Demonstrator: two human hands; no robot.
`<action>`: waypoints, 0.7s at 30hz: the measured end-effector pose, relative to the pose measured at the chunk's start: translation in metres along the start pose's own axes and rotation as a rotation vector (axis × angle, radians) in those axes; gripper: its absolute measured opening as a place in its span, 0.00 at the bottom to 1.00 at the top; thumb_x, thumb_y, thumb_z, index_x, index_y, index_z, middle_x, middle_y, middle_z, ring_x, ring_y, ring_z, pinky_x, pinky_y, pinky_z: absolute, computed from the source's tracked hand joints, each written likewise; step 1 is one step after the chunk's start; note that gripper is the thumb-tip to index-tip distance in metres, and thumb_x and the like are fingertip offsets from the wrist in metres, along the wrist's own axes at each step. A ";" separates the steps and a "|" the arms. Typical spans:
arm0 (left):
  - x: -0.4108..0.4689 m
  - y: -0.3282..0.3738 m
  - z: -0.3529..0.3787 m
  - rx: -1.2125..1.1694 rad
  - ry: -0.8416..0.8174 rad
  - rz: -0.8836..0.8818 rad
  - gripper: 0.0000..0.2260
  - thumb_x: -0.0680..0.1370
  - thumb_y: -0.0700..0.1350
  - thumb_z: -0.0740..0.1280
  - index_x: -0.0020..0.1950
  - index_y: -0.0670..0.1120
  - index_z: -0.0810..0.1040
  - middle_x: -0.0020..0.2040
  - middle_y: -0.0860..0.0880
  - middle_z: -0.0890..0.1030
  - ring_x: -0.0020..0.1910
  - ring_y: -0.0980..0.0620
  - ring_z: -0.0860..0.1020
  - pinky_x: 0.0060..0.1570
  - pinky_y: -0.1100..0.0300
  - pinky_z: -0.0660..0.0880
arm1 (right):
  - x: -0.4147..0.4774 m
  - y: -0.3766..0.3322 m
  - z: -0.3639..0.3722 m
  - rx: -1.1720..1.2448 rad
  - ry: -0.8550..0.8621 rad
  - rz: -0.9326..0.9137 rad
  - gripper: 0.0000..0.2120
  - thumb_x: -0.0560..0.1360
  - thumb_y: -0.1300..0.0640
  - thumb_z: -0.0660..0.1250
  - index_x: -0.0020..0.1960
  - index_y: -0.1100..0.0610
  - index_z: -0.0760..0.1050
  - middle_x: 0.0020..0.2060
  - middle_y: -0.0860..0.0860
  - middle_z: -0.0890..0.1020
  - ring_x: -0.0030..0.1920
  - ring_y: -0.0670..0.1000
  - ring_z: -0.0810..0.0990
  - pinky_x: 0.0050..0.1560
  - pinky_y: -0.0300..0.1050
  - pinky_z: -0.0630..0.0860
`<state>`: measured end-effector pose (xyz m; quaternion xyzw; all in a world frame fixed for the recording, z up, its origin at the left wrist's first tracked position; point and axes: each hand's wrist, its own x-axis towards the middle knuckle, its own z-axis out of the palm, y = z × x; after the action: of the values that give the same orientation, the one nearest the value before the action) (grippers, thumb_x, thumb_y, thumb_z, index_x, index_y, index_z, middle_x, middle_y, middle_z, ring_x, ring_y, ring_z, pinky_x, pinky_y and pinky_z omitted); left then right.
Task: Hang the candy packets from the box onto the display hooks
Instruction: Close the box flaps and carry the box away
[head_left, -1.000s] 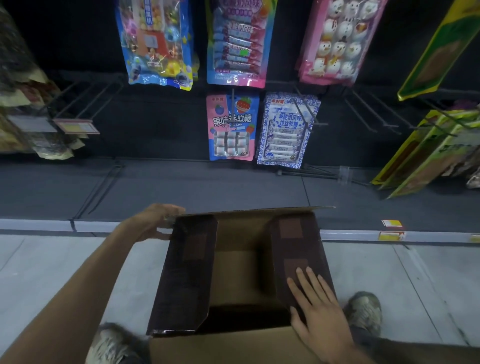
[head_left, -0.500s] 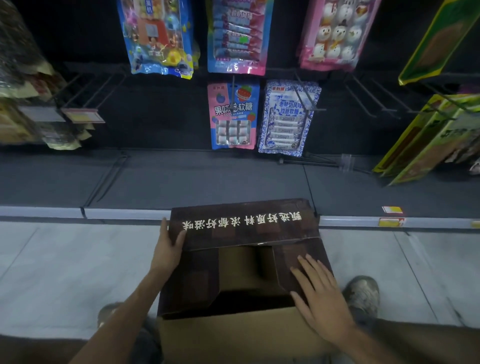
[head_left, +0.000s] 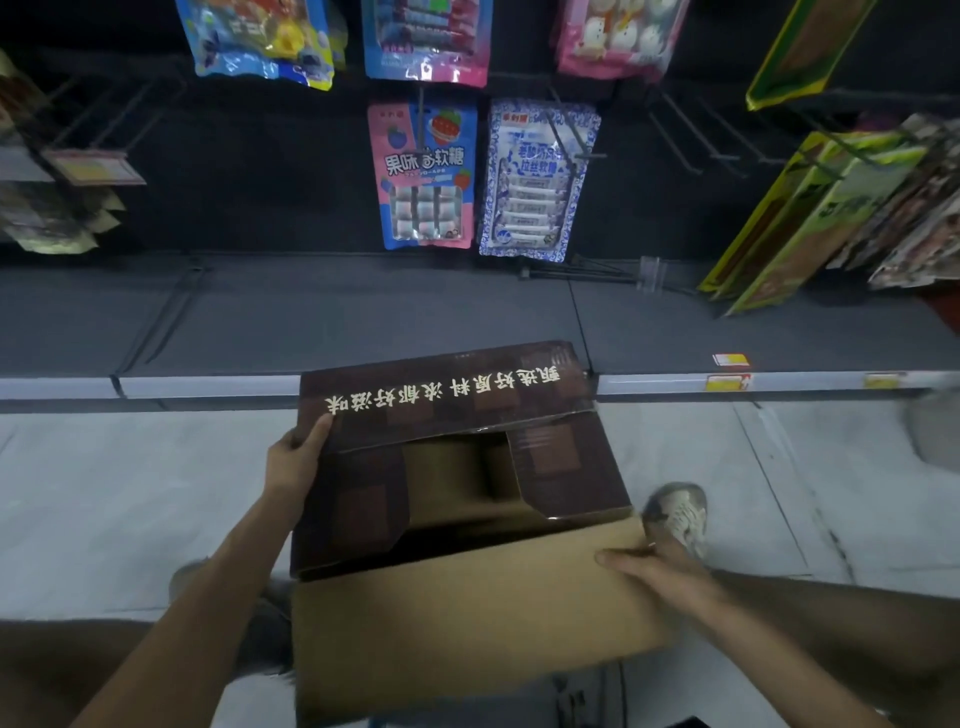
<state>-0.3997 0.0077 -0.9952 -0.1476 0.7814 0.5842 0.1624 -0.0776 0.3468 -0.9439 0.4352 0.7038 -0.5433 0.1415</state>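
Cardboard box (head_left: 467, 623) stands on the floor before the shelf (head_left: 322, 317), flaps half folded. Left hand (head_left: 293, 462) pinches the far flap's corner. Right hand (head_left: 657, 571) grips the near flap's edge, fingers curled. Two candy packets (head_left: 423, 176) hang above.

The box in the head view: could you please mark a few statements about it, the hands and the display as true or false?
1. The left hand holds the printed flap of the box. True.
2. The right hand lies flat on a brown side flap. False: it holds the right edge of the plain flap.
3. A pink packet hangs beside a blue-white packet. True.
4. One hand holds a candy packet. False: both hands are on the box.
5. Packets show in the box opening. False: only bare cardboard shows there.
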 end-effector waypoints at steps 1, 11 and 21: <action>0.001 0.000 0.000 -0.014 -0.010 -0.008 0.23 0.79 0.59 0.73 0.65 0.43 0.82 0.56 0.43 0.84 0.59 0.39 0.82 0.66 0.42 0.77 | -0.002 -0.003 -0.010 0.051 -0.028 0.013 0.35 0.64 0.48 0.86 0.67 0.55 0.77 0.56 0.53 0.86 0.52 0.51 0.85 0.47 0.42 0.82; -0.010 0.021 -0.010 -0.051 -0.096 -0.058 0.23 0.78 0.54 0.75 0.68 0.42 0.81 0.57 0.44 0.83 0.52 0.45 0.81 0.58 0.52 0.76 | 0.008 -0.057 -0.047 0.614 -0.100 0.069 0.18 0.82 0.49 0.62 0.60 0.63 0.77 0.46 0.65 0.85 0.43 0.63 0.88 0.35 0.45 0.81; -0.010 0.007 -0.023 -0.404 -0.356 -0.372 0.28 0.77 0.58 0.75 0.71 0.42 0.79 0.67 0.36 0.82 0.64 0.31 0.81 0.64 0.34 0.77 | 0.030 -0.079 -0.003 -0.327 0.488 -0.290 0.24 0.71 0.32 0.75 0.54 0.49 0.79 0.44 0.48 0.86 0.46 0.53 0.85 0.49 0.53 0.82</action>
<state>-0.3958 -0.0122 -0.9783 -0.2127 0.5686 0.7044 0.3678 -0.1546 0.3608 -0.9128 0.4193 0.8495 -0.3173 -0.0420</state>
